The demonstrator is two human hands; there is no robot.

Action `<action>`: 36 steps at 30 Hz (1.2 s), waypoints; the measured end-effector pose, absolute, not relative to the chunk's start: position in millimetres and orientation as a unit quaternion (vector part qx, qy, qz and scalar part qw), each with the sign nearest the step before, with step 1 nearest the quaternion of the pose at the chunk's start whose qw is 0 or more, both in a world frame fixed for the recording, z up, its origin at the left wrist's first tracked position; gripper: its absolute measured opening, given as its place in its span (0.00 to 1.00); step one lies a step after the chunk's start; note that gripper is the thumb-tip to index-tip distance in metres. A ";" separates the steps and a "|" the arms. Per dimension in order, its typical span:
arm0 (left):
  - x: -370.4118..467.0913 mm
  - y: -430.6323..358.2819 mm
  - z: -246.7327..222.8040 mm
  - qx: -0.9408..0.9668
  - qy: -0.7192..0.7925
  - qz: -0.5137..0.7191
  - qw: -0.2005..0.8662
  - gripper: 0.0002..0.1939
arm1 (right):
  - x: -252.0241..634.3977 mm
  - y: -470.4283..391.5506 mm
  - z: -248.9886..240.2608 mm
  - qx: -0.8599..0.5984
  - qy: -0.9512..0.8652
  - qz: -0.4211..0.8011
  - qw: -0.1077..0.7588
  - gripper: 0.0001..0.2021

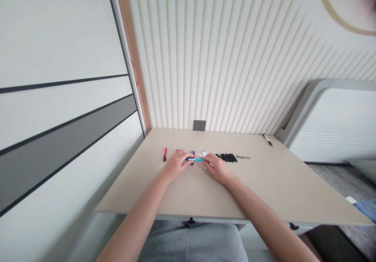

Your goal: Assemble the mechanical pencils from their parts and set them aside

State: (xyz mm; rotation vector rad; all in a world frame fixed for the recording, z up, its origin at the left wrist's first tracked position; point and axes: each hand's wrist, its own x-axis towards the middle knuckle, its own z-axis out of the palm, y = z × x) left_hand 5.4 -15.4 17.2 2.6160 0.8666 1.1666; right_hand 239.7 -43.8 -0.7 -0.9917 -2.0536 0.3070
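A thin pen, blue at the right and black at the left [198, 159], lies level between my two hands over the table. My left hand [175, 165] pinches its black end. Closed on its blue end is my right hand [218, 168]. Pink, blue and dark pen parts [192, 163] lie between and partly behind the hands. Beyond my right hand are small white and clear pieces [205, 153]. A row of several black tubes [228, 157] lies to the right, with a row of small metallic pieces [243, 157] beside it.
A pink and black piece [165, 154] lies at the left on the beige table [264, 187]. Near the back right corner is a white and black pen [267, 140]. A ribbed wall with a dark socket [199, 125] stands behind the table; a white panel borders the left.
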 end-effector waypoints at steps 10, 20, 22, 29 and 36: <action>7.9 -16.0 17.4 0.893 0.306 0.324 0.059 0.07 | 238.8 -43.9 -2.5 -0.407 -0.784 0.094 0.459 0.09; 7.2 -16.8 17.5 0.868 0.325 0.360 0.106 0.08 | 241.6 -47.0 6.9 -0.398 -0.771 0.083 0.490 0.11; 6.9 -17.2 17.1 0.863 0.322 0.371 0.113 0.08 | 242.5 -46.1 6.4 -0.399 -0.766 0.076 0.498 0.12; 7.5 -19.7 20.2 0.863 0.295 0.397 0.108 0.08 | 242.7 -44.9 4.2 -0.399 -0.765 0.077 0.499 0.10; 8.6 -18.8 20.1 0.885 0.320 0.330 0.079 0.06 | 243.4 -46.2 5.7 -0.396 -0.767 0.086 0.497 0.09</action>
